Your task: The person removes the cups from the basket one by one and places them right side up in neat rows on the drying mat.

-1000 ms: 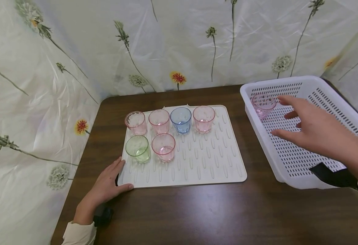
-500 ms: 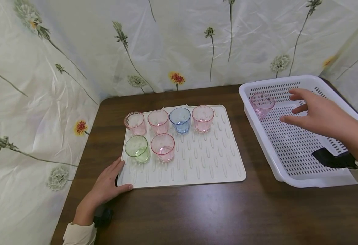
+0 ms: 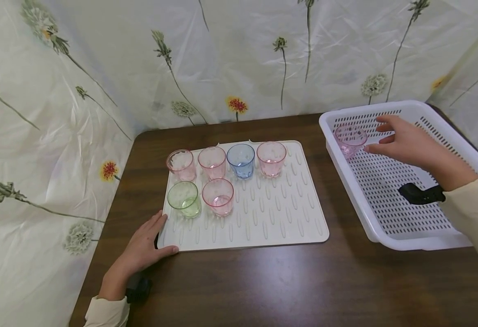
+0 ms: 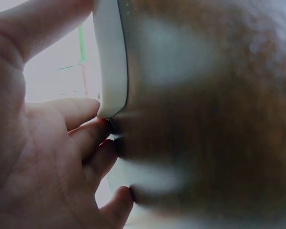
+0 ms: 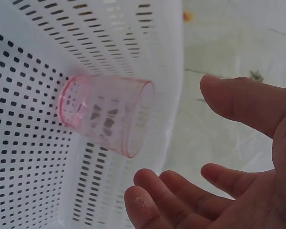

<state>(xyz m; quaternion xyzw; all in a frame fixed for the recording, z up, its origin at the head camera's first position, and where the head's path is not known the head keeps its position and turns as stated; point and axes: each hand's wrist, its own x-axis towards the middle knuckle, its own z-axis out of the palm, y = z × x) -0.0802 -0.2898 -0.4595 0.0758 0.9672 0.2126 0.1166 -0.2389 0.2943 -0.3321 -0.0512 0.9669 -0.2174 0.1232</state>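
Observation:
My right hand [image 3: 406, 141] hovers over the white basket [image 3: 359, 204], thumb and fingers spread apart. A pink glass [image 3: 351, 141] stands in the basket's far left corner, just left of my fingertips; the right wrist view shows a gap between this hand and the glass. My left hand [image 3: 142, 243] rests at the near left corner of the white drying mat [image 3: 280, 218], thumb on its front edge and fingers along its left side. On the mat's far side stand pink glasses and a blue glass [image 3: 241, 161]. Nearer are a green glass [image 3: 184, 200] and a pink glass [image 3: 218, 197].
The mat and the basket stand on a dark brown table [image 3: 263, 281], with a strip of wood between them. A flower-print sheet [image 3: 222, 59] hangs behind and to the left. A black strap [image 3: 420, 194] is round my right wrist.
My right hand drew back to the right and away from me, then came left again, closer to the pink glass in the basket. My left hand and the glasses have stayed in place.

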